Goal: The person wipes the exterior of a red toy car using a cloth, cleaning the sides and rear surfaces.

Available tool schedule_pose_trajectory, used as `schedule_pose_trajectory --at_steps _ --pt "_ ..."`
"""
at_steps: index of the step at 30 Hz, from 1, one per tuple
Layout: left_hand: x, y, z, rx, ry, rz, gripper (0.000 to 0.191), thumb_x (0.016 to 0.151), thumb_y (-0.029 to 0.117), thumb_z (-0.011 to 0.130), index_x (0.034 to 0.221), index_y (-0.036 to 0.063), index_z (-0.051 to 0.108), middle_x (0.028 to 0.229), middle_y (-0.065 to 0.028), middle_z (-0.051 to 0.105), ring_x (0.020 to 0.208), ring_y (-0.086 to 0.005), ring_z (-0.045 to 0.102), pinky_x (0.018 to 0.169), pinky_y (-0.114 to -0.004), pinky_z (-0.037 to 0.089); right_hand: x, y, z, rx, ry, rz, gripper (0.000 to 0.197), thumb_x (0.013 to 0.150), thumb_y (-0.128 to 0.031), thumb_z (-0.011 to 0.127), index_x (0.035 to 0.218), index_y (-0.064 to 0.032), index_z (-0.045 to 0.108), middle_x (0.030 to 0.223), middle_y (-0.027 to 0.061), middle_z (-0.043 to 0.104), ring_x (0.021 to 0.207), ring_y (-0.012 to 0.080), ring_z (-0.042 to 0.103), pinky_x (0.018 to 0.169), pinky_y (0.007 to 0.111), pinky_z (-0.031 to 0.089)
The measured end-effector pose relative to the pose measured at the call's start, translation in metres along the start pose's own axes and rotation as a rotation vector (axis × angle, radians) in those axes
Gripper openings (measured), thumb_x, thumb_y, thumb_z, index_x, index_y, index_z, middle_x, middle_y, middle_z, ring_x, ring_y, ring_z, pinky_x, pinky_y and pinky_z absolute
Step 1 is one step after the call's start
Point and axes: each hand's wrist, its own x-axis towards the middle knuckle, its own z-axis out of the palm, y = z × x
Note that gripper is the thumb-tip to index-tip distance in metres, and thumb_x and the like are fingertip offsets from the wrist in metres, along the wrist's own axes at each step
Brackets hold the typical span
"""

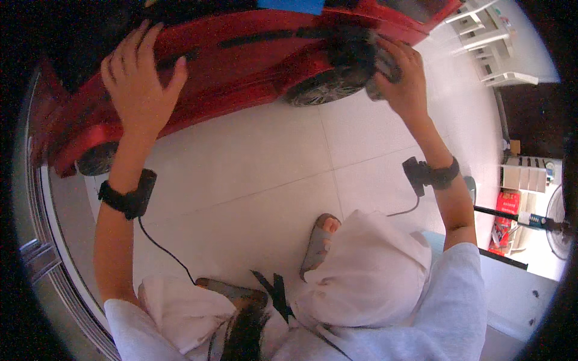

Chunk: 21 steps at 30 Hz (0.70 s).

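A red car (235, 67), small like a child's ride-on, stands across the floor before me with its side facing me. My left hand (140, 85) is over its body near one end, fingers spread and nothing held. Whether that palm touches the red panel I cannot tell. At the other end, beside a spoked wheel (325, 88), the fingers of my right hand (404, 74) curl round a dark grey object (386, 65). That object is dim and blurred, so its kind is unclear. A second wheel (95, 159) shows behind my left forearm.
Large pale floor tiles (253, 167) lie between my feet and the car. A metal door track (52, 252) runs along the left. White plastic stools (485, 40) stand at the far right, with a fan (560, 223) lower down. Cables hang from the black wrist devices (142, 194).
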Motion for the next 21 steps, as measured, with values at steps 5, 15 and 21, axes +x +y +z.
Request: schedule_pose_trajectory --at_steps 5,15,21 --pt "-0.002 0.001 0.007 0.0 0.03 -0.005 0.05 0.075 0.035 0.057 0.118 0.0133 0.045 0.121 -0.0056 0.045 0.111 -0.0243 0.04 0.095 -0.043 0.024 -0.023 0.02 0.035 -0.078 -0.056 0.089 0.056 0.06 -0.015 0.067 0.114 -0.0159 0.051 0.112 0.0136 0.049 0.099 0.0327 0.045 0.088 0.042 0.035" --pt "0.002 0.003 0.0 0.026 0.008 -0.031 0.05 0.075 0.036 0.056 0.119 0.014 0.044 0.121 -0.0057 0.045 0.111 -0.0254 0.04 0.096 -0.044 0.025 0.0 -0.034 0.062 -0.2 -0.109 -0.186 0.049 0.066 -0.017 0.063 0.113 -0.0152 0.051 0.108 0.0112 0.051 0.094 0.0296 0.045 0.079 0.039 0.039" --pt "0.01 0.016 0.004 -0.194 0.026 -0.042 0.05 0.071 0.03 0.057 0.113 0.004 0.045 0.116 -0.0152 0.043 0.111 -0.0298 0.036 0.096 -0.05 0.021 0.001 -0.088 0.138 -0.05 -0.395 -0.308 0.053 0.061 -0.014 0.067 0.11 -0.0078 0.05 0.101 0.0121 0.052 0.091 0.0275 0.048 0.08 0.038 0.041"
